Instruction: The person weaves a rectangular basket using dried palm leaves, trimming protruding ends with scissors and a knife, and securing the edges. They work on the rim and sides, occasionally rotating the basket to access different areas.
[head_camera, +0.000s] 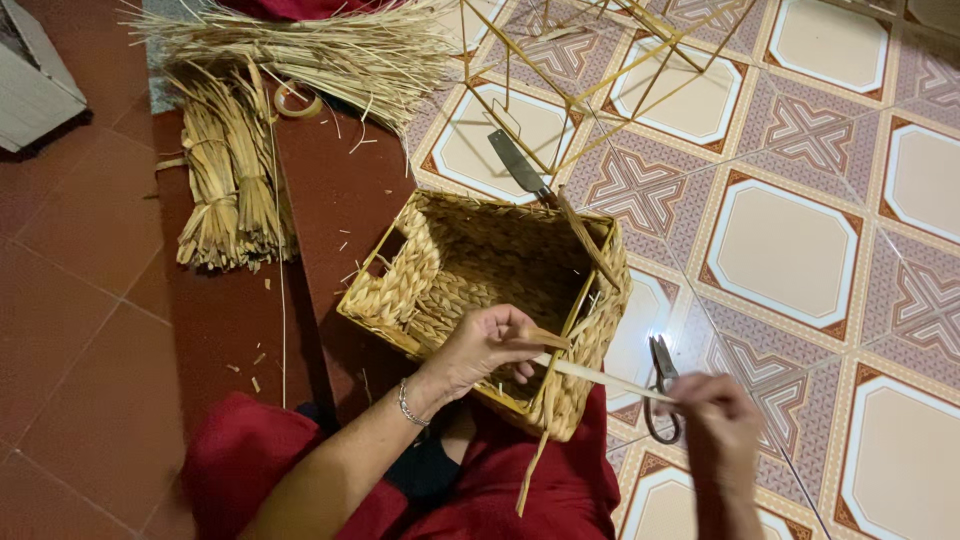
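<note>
L hand (490, 345) fingers pinched; R hand (715, 420) fingers pinched, blurred.

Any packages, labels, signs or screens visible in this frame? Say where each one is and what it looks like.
Only one candidate shows.
Grey-white box: top left corner on the red floor, flat-sided, cut off by the frame edge; no label visible on it.
No signs or screens appear around the woven basket, the scissors or the straw bundles.

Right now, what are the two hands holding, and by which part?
Both hold one flat straw strand: the left hand pinches it at the basket rim, and the right hand grips its far end, pulled taut.
</note>
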